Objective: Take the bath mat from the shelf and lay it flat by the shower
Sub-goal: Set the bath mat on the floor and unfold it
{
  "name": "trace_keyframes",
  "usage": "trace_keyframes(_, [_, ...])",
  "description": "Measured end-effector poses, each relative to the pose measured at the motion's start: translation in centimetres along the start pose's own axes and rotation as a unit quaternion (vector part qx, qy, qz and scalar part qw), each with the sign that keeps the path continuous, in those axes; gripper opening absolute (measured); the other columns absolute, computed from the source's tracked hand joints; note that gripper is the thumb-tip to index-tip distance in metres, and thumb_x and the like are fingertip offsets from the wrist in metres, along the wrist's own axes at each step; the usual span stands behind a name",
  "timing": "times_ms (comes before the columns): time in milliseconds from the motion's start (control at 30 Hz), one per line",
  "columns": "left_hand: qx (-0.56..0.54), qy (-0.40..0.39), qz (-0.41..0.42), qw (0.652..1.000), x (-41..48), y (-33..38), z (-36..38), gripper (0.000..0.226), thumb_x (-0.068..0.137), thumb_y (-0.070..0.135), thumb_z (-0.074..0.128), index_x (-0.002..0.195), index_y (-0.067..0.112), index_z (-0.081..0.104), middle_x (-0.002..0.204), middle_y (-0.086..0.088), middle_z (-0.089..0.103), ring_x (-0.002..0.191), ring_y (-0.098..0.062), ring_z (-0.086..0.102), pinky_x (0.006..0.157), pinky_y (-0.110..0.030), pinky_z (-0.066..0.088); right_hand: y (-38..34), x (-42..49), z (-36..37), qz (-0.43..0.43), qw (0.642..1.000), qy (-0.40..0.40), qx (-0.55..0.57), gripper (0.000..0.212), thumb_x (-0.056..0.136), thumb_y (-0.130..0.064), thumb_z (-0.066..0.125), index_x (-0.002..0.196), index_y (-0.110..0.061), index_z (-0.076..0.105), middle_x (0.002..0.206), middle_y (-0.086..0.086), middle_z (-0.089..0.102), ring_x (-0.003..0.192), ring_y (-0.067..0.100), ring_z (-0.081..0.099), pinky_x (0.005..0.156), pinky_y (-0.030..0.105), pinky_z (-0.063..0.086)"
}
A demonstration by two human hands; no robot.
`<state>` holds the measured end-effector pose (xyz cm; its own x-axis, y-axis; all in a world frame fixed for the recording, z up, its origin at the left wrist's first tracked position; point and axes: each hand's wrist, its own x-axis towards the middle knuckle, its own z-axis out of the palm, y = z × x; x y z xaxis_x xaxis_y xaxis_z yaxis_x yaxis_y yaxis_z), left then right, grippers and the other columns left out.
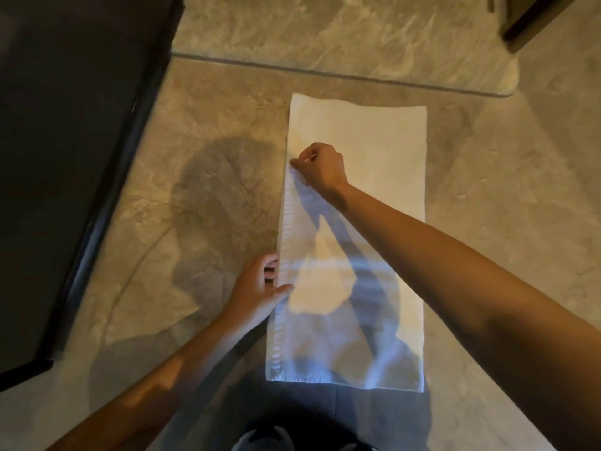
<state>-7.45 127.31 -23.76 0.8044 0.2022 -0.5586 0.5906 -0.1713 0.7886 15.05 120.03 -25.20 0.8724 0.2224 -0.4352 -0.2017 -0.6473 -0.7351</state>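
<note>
White bath mat (364,177) spread on stone floor (201,131) beside dark glass panel (65,157). Right hand (322,167) pinches left edge; left hand (260,288) grips same edge, fingertips tucked beneath. Arm shadows blur near end.

Warm, rather dim light comes from behind the person; a head shadow falls on the floor (208,92) left of centre. Arm shadows cross the white mat (374,151). Edges bend and look soft.

A home bathroom, to judge by the marbled stone-look floor tiles (208,196), a raised curb (341,73) across the floor, a dark-framed glass panel (81,164) alongside, and a white bath mat (374,151) spread out.
</note>
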Motion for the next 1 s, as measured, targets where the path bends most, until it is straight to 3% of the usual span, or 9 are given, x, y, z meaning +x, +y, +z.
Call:
trace_keyframes(167, [-0.018,0.003,0.01,1.0,0.3,0.0,-0.4,0.031,0.077,0.006,0.073,0.094,0.027,0.057,0.098,0.009,0.061,0.093,-0.007,0.059,0.079,-0.018,0.048,-1.2,0.5,1.0,0.015,0.992,0.012,-0.121,0.042,0.075,-0.043,0.072,0.093,-0.01,0.053,0.087,0.007,0.059,0.076,0.023,0.055,0.065,0.036,0.046])
trace_keyframes(267, [-0.065,-0.052,-0.044,0.996,0.6,0.2,-0.2,0.031,0.078,0.008,0.073,0.102,0.016,0.056,0.1,0.0,0.063,0.091,-0.011,0.062,0.077,-0.019,0.05,-2.0,0.2,1.1,0.037,0.989,0.009,-0.141,0.028,0.076,-0.033,0.069,0.073,-0.011,0.052,0.07,0.005,0.055,0.068,0.025,0.056,0.057,0.033,0.044])
trace_keyframes(333, [-0.028,-0.074,-0.075,0.994,0.6,0.5,-0.1,0.023,0.078,0.013,0.074,0.094,0.015,0.057,0.089,0.0,0.064,0.083,-0.013,0.063,0.074,-0.025,0.051,-2.6,-0.5,0.4,0.053,0.991,0.005,-0.125,0.031,0.078,-0.027,0.065,0.059,-0.01,0.047,0.06,0.005,0.051,0.064,0.027,0.056,0.056,0.032,0.044])
trace_keyframes(467, [0.085,-0.103,-0.055,0.99,0.4,2.1,-0.7,0.025,0.077,0.02,0.073,0.062,0.012,0.055,0.063,-0.006,0.058,0.067,-0.026,0.065,0.064,-0.031,0.051,-3.8,-2.1,-3.3,0.073,0.995,-0.004,-0.073,0.018,0.079,-0.014,0.061,0.069,0.0,0.066,0.07,0.016,0.07,0.069,0.027,0.069,0.073,0.035,0.058])
trace_keyframes(633, [-0.014,-0.189,-0.107,0.976,-0.5,5.8,-0.2,0.013,0.082,0.006,0.069,0.074,0.011,0.061,0.083,-0.009,0.069,0.081,-0.022,0.069,0.074,-0.033,0.059,-4.2,-4.0,-8.4,0.106,0.994,0.021,0.002,0.017,0.081,-0.003,0.056,0.064,-0.007,0.059,0.071,0.016,0.067,0.066,0.027,0.069,0.064,0.035,0.061])
trace_keyframes(700, [-0.022,-0.195,-0.108,0.975,-0.5,6.8,0.5,0.025,0.082,0.002,0.069,0.064,0.014,0.056,0.064,0.002,0.066,0.071,-0.017,0.067,0.071,-0.034,0.058,-3.8,-4.2,-9.5,0.106,0.994,0.026,0.024,0.015,0.08,-0.002,0.055,0.066,-0.006,0.059,0.073,0.017,0.066,0.063,0.025,0.067,0.059,0.032,0.06])
trace_keyframes(767, [-0.008,-0.195,-0.089,0.977,-0.5,7.6,1.3,0.044,0.082,0.0,0.068,0.051,0.019,0.043,0.045,0.01,0.048,0.054,-0.008,0.057,0.06,-0.027,0.055,-3.2,-4.0,-10.4,0.109,0.992,0.028,0.058,0.013,0.078,0.0,0.056,0.067,-0.007,0.058,0.069,0.014,0.063,0.058,0.022,0.063,0.061,0.034,0.06])
trace_keyframes(833, [0.014,-0.193,-0.065,0.979,-0.4,8.4,2.3,0.049,0.082,0.001,0.068,0.051,0.018,0.035,0.047,0.006,0.035,0.047,-0.008,0.049,0.054,-0.024,0.052,-2.4,-3.7,-11.4,0.107,0.99,0.022,0.093,0.013,0.076,0.0,0.056,0.067,-0.008,0.058,0.064,0.011,0.059,0.057,0.021,0.058,0.067,0.038,0.06])
trace_keyframes(1000, [0.017,-0.224,-0.023,0.974,-1.4,11.4,6.3,0.028,0.084,0.009,0.068,0.062,0.012,0.051,0.045,0.009,0.053,0.052,-0.008,0.061,0.055,-0.023,0.054,-0.8,-4.0,-15.2,0.086,0.984,-0.006,0.155,0.014,0.083,-0.003,0.052,0.083,-0.016,0.058,0.064,0.006,0.055,0.054,0.017,0.049,0.058,0.026,0.05])
